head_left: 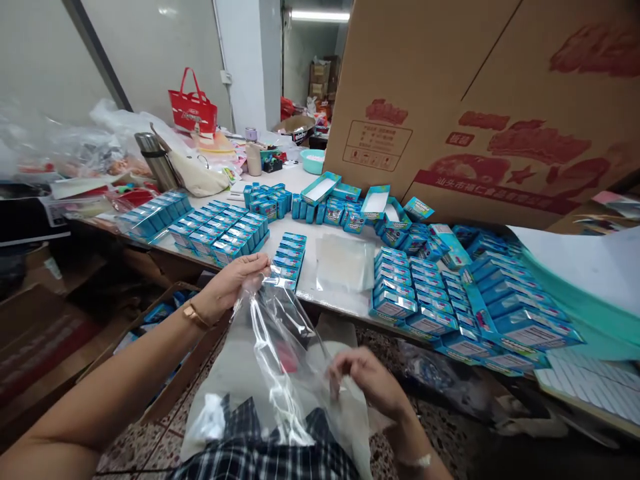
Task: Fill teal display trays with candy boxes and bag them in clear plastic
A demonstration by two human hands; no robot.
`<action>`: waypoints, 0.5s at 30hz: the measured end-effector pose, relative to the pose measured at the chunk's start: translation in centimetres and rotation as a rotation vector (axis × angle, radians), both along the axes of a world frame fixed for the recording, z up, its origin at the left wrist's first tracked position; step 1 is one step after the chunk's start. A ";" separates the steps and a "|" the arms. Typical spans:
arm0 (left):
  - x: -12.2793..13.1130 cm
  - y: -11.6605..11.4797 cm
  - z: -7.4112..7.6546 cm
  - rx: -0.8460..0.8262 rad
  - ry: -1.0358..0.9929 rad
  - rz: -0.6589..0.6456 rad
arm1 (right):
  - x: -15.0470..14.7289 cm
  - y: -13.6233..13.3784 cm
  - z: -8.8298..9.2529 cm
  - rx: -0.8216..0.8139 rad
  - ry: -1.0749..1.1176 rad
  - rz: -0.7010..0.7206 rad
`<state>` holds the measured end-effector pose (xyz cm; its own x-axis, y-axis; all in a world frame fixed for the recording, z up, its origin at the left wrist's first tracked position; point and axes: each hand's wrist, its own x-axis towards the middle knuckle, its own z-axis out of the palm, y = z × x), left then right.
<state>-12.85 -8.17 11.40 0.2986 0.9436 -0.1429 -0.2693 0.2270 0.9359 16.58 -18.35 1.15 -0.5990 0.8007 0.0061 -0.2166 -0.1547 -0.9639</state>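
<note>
My left hand (233, 280) pinches the top edge of a clear plastic bag (273, 347) just in front of a short stack of small blue boxes (287, 259) at the table's near edge. My right hand (367, 380) grips the bag's lower right edge over my lap, fingers curled. The bag hangs open and slack between both hands. A flat pile of clear bags (345, 261) lies on the white table (300, 183) just beyond.
Rows of blue boxes (220, 230) fill the table's left, more stacks (450, 300) its right. A large brown carton (480, 100) stands behind. Open box trays (320, 188), a steel flask (156, 160), a red bag (193, 110) and a floor carton (160, 320) surround.
</note>
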 end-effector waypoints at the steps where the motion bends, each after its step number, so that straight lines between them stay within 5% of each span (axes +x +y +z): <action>1: 0.0 -0.3 -0.6 -0.056 -0.049 -0.017 | -0.2 1.4 0.3 0.008 0.066 -0.114; 4: 0.6 -1.4 -2.5 -0.182 -0.156 -0.070 | -3.6 5.4 1.4 -0.027 0.209 -0.365; 8: 1.1 -2.6 -4.4 -0.181 -0.269 -0.026 | -9.5 6.6 1.7 -0.159 0.283 -0.139; 15: -2.1 -4.4 -10.1 -0.227 -0.236 -0.027 | -10.8 2.8 -4.9 -0.498 0.373 -0.048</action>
<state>-14.93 -12.53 1.30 0.3727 0.8869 -0.2728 -0.4638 0.4327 0.7731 5.83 -15.59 -3.78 -0.5915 0.7875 -0.1733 -0.5428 -0.5478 -0.6366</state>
